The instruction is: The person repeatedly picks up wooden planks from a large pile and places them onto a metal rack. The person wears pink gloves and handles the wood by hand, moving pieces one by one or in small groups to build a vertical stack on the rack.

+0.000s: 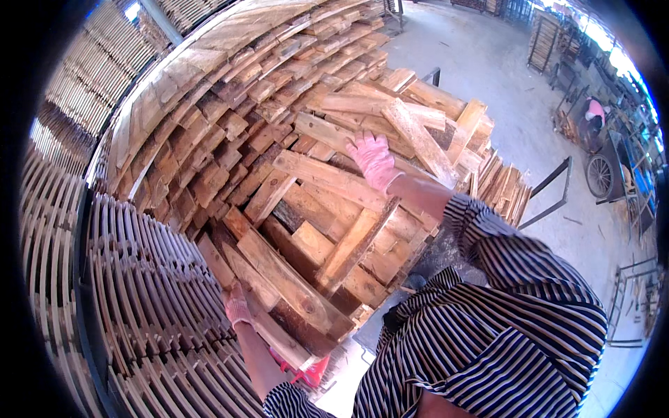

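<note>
My right hand (pixel 372 160), in a pink glove, reaches out over the heap of loose boards. Its fingers are spread and lie on a rough wooden board (pixel 323 132) near the middle of the pile. Lower left, my left hand (pixel 237 304), also in a pink glove, is closed at the edge of a short board (pixel 216 260); its fingertips are partly hidden. Between the hands, planks lie at different angles, among them a long board (pixel 286 279) with a knot and a pale board (pixel 331 180). Another plank (pixel 418 139) slants across the heap beyond my right hand.
A high stack of boards (pixel 230 125) rises behind the heap. Slatted wood stacks (pixel 153 279) stand close on my left, beside a dark post (pixel 83 279). A metal frame (pixel 557 191) stands to the right. Farther off are a wheeled cart (pixel 601 175) and a person in pink (pixel 595 111).
</note>
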`<state>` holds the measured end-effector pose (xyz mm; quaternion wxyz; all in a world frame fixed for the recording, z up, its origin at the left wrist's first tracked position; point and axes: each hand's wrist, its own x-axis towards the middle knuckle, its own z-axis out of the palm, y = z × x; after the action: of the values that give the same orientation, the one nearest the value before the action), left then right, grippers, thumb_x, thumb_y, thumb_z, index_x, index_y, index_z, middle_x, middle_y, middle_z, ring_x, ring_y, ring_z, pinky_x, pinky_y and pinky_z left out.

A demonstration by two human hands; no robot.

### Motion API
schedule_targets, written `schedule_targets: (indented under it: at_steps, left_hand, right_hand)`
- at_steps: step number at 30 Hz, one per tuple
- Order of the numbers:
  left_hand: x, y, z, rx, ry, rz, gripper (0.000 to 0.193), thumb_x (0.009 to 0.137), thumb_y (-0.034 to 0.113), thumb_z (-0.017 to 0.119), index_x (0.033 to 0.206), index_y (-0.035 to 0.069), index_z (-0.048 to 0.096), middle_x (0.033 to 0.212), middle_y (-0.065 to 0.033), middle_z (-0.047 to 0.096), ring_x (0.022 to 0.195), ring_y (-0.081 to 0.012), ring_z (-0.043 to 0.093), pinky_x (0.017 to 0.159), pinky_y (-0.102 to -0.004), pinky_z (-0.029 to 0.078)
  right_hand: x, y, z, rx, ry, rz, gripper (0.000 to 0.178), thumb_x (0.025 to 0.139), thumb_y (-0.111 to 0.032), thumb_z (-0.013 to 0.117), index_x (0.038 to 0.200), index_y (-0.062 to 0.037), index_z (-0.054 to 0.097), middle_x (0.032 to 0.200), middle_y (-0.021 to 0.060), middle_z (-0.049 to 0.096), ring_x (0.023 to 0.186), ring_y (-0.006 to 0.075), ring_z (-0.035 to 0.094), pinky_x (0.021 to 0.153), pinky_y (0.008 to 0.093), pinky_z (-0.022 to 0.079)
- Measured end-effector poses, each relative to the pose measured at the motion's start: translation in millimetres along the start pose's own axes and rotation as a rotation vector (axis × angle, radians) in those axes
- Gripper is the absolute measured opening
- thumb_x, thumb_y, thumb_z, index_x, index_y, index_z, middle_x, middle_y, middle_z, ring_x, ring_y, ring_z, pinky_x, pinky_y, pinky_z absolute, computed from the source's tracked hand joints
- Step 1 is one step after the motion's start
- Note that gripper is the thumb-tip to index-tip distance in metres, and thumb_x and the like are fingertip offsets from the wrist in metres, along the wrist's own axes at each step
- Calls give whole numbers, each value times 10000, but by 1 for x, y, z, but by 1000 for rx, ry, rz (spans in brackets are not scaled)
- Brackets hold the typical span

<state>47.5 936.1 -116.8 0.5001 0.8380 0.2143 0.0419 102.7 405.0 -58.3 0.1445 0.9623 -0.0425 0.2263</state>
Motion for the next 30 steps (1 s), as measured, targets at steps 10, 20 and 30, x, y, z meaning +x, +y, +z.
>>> schedule_targets:
  at_steps: [10, 20, 30]
  left_hand:
    - [17, -13, 0, 629, -72, 73, 454, 976, 301, 555, 1377, 89, 569, 1301, -185, 644, 1217, -359, 596, 1001, -417, 485]
    - [52, -61, -36, 850, -54, 169, 501, 994, 82, 422, 1490, 148, 442, 1364, -91, 628, 1251, -267, 604, 988, -382, 521]
    - [38, -55, -15, 863, -22, 149, 466, 991, 81, 412, 1450, 139, 471, 1297, -97, 657, 1147, -276, 652, 951, -389, 523]
  right_hand:
    - [-8, -31, -109, 408, -362, -30, 728, 784, -353, 770, 1438, -205, 488, 1266, 202, 551, 1163, 364, 538, 921, 498, 496]
    - [-34, -220, -118, 741, -395, -276, 495, 981, -470, 500, 1260, -67, 564, 1160, 209, 600, 1045, 358, 589, 854, 521, 481]
    - [-1, -92, -80, 584, -572, -23, 850, 888, -524, 653, 1596, -212, 301, 1365, 273, 537, 1168, 407, 618, 954, 505, 517]
